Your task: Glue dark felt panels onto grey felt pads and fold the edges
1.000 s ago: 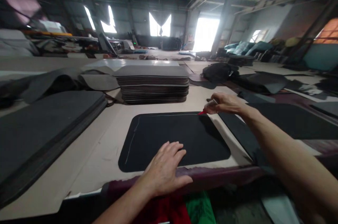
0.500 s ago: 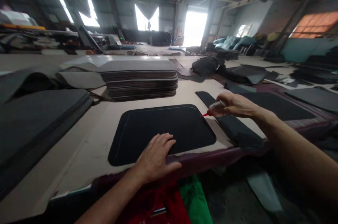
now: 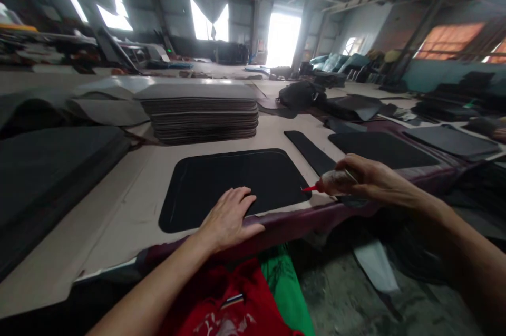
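Note:
A black mat-like panel (image 3: 233,180) with rounded corners lies flat on the table (image 3: 130,188) in front of me. My left hand (image 3: 227,217) rests on its near edge, fingers spread, thumb pointing right. In my right hand (image 3: 366,178) is a glue bottle (image 3: 335,182) with a pointed red nozzle, tilted almost level. The nozzle tip is at the panel's right edge, close to the near right corner. A thin pale line runs along the panel's far and left edges. Just right of the panel, a narrow dark strip (image 3: 310,151) passes partly behind the bottle and hand.
Behind the panel stands a tall stack of grey sheets (image 3: 203,120). Thick dark sheets (image 3: 51,183) are piled at the left. Another black panel (image 3: 381,149) lies to the right, beyond my right hand. Purple cloth (image 3: 292,222) hangs over the table's front edge.
My right hand has brought the bottle toward me along the panel's right edge, to near its close corner. My left hand stays on the panel. The whole view has shifted slightly.

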Demonstrator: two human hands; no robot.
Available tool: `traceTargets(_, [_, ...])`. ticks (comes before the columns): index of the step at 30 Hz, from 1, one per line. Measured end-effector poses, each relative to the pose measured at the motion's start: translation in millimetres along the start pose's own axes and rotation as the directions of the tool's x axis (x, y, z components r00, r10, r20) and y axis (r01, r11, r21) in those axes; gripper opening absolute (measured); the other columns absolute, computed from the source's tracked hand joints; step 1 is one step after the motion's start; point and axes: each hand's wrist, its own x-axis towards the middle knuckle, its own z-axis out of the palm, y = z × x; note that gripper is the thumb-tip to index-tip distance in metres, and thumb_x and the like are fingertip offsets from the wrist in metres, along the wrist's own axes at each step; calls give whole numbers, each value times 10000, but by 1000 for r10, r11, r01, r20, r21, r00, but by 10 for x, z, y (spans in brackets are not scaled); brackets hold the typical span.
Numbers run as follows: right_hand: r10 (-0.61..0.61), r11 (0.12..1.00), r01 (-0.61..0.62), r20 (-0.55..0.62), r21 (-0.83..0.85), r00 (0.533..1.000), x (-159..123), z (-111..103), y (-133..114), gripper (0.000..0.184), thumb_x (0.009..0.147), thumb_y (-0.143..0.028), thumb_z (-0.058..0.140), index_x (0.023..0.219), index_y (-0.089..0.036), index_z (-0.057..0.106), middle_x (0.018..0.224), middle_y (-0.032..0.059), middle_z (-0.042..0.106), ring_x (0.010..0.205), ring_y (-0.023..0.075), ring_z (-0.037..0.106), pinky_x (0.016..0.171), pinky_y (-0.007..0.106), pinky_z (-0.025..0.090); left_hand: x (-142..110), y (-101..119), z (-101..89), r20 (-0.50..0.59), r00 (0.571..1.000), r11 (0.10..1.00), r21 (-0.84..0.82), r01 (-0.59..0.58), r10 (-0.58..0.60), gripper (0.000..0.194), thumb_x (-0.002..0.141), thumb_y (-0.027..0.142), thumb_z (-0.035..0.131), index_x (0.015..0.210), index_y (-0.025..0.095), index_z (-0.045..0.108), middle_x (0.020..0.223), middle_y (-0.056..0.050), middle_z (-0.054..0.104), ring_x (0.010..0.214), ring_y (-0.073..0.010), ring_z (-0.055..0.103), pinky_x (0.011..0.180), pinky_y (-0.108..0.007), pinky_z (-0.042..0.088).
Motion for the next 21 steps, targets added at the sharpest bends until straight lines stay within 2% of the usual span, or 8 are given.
traceTargets(3, [45,997,-44,-16,67,999,-117,34,-45,381,806,-558,672,998,-233,619,922,40,662,823,244,630,666,313,461,-4,5,-13,-37,999,1000,8,9,-9,635,832,579,681,1330,200,576,1355,-127,514,1248,-321,501,1090,-488,432])
traceTargets(6, [63,994,-61,-26,92,998,-141,98,-100,419,790,-582,685,1014,-235,617,928,36,665,809,242,629,653,319,465,10,16,-27,-64,998,999,49,0,4,622,831,589,679,1314,207,590,1220,-119,550,1112,-305,543,985,-475,489])
traceTargets(11, [-82,988,81,7,134,997,13,252,-294,420,816,-598,683,1002,-230,606,920,25,633,822,221,610,691,319,465,-110,129,-55,-88,994,996,74,-53,60,539,848,540,696,1244,185,608,1179,-116,601,1082,-301,556,945,-463,497])
traceTargets(13, [-164,977,161,17,139,986,118,314,-412,372,841,-552,675,1009,-229,600,950,26,617,841,212,602,714,317,464,-275,170,-53,-96,990,994,46,-104,108,474,885,470,679,1247,178,589,1228,-113,612,1118,-289,558,978,-456,487])
traceTargets(15, [-247,961,241,30,136,968,238,374,-539,308,851,-481,676,1006,-227,597,960,24,606,843,203,595,720,310,459,-500,158,-41,-153,982,994,26,-107,110,393,921,384,645,1247,175,577,1244,-109,621,1132,-275,565,996,-451,481])
traceTargets(17, [-329,937,320,52,138,943,372,433,-665,269,845,-415,680,1017,-224,598,971,25,605,845,195,595,719,302,452,-748,71,-30,-262,964,999,27,-30,36,290,949,292,599,1215,177,589,1202,-106,640,1108,-266,581,974,-450,491])
traceTargets(21, [-474,875,460,68,154,878,649,583,-927,294,821,-375,702,1048,-217,600,1004,35,611,877,202,594,731,303,442,-1167,-208,-34,-470,877,988,60,142,-98,173,956,187,558,1114,162,626,1097,-109,663,1031,-260,604,914,-456,517])
